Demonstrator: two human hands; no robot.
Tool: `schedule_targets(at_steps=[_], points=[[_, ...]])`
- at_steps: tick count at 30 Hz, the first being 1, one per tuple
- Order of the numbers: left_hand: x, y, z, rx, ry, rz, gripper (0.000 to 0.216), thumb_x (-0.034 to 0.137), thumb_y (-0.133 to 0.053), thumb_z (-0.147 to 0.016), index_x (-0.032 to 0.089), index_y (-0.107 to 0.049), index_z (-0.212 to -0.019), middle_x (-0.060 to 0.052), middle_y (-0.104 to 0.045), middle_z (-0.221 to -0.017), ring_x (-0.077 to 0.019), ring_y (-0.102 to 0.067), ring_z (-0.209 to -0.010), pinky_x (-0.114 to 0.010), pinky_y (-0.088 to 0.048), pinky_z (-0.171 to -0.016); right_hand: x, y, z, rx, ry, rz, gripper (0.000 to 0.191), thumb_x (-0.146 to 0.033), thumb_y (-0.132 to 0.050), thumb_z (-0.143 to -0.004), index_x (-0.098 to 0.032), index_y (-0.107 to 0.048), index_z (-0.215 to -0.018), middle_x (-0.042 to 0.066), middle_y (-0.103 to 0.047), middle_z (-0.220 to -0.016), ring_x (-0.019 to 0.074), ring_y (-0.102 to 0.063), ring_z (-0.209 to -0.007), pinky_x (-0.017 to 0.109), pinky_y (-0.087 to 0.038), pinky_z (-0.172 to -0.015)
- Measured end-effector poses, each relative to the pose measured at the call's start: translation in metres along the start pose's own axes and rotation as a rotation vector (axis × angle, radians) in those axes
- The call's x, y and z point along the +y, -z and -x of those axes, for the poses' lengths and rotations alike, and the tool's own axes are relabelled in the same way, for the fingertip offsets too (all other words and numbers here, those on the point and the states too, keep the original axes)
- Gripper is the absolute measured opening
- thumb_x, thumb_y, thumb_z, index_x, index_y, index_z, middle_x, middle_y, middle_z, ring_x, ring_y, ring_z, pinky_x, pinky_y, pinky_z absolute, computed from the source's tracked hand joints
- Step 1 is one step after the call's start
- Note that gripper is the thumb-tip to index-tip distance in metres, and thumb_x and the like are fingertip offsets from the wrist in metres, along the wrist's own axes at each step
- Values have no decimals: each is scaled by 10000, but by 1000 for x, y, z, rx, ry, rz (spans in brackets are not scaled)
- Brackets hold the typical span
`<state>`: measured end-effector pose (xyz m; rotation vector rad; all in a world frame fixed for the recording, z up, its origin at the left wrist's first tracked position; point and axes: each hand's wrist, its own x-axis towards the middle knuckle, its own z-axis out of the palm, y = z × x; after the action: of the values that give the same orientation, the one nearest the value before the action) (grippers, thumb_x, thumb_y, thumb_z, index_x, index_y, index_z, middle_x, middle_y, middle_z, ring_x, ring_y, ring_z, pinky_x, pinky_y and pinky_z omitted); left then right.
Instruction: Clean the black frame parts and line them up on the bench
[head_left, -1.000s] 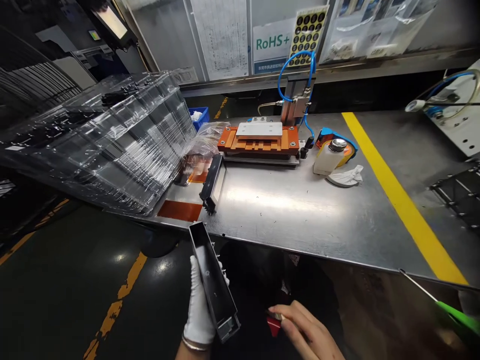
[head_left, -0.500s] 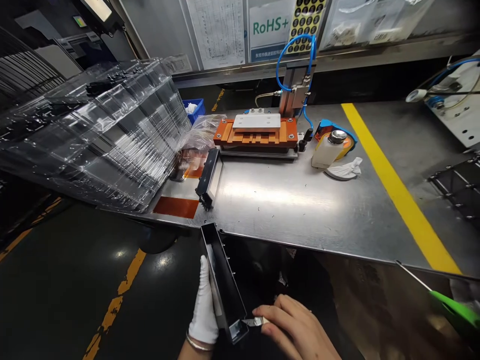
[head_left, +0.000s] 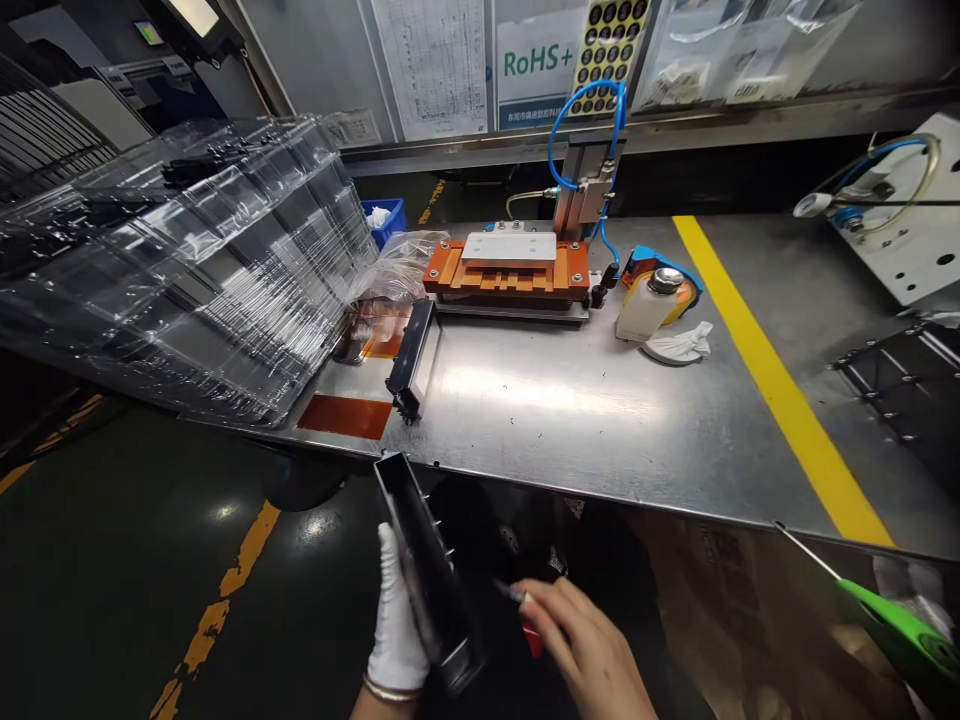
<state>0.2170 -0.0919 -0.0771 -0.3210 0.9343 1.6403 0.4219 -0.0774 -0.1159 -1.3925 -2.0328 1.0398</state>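
My left hand [head_left: 400, 625], in a white glove, grips a long black trough-shaped housing [head_left: 421, 565] below the front edge of the steel table [head_left: 600, 420]. My bare right hand [head_left: 592, 650] is closed in a pinch on a small knife-like tool [head_left: 517, 600] with a red part, its tip beside the housing's near end. A second black housing [head_left: 412, 360] lies on the table to the left.
A stack of clear plastic trays [head_left: 195, 260] fills the left. An orange press fixture [head_left: 506, 270] with blue hoses stands at the back, with a dispenser bottle [head_left: 645, 305] and a white cloth [head_left: 679, 345] beside it. A yellow stripe [head_left: 780, 390] crosses the table; a green-handled tool [head_left: 892, 620] lies at right.
My right hand with the tool rose to the housing's near end, then drew back a little to the right. The housing has tilted and shifted slightly left.
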Motion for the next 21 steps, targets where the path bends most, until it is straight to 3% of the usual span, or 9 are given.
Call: schedule_targets(at_steps=[2,5,8,11,17,21], points=[[3,0,3,-101,46,43,495,493,-694,-836,322,-616,-1293,70,-525,-606,-74,-534,-498,-198,-491,-528,20,1,-2,86,-116,47,368,-557,-435,-995,-333,-713,-1081,-24,-750,-911,170,-736,-815,217,-589,-681],[3,0,3,-122,85,47,554,529,-717,-797,342,-601,-1306,76,-501,-609,-74,-522,-503,-197,-479,-521,32,8,-1,-11,-152,-22,342,-510,-440,-1008,-323,-700,-1130,-10,-752,-1018,189,-727,-944,243,-594,-769],[-2,2,-2,-68,114,-20,504,510,-653,-859,282,-608,-1306,50,-560,-642,-82,-544,-509,-190,-483,-505,14,14,2,-212,-31,-124,313,-480,-447,-1017,-334,-696,-1137,-12,-720,-912,154,-711,-849,226,-569,-775],[-7,8,-5,-49,117,-69,481,476,-625,-890,265,-598,-1322,40,-601,-654,-93,-549,-504,-192,-491,-499,-12,16,4,-308,112,-153,297,-483,-462,-1013,-358,-691,-1154,-23,-656,-801,127,-673,-725,205,-549,-699],[-11,16,1,-55,176,17,414,469,-618,-899,272,-647,-1262,48,-632,-640,-91,-593,-533,-186,-531,-578,-26,13,2,-311,284,-123,286,-474,-481,-1009,-352,-676,-1178,-19,-644,-787,128,-664,-707,205,-548,-673],[-14,13,9,-124,270,112,443,521,-620,-876,253,-675,-1224,3,-730,-831,-128,-680,-724,-223,-566,-739,-26,12,-2,-311,270,-101,273,-463,-473,-1016,-361,-668,-1177,-29,-643,-799,120,-667,-720,195,-543,-688]])
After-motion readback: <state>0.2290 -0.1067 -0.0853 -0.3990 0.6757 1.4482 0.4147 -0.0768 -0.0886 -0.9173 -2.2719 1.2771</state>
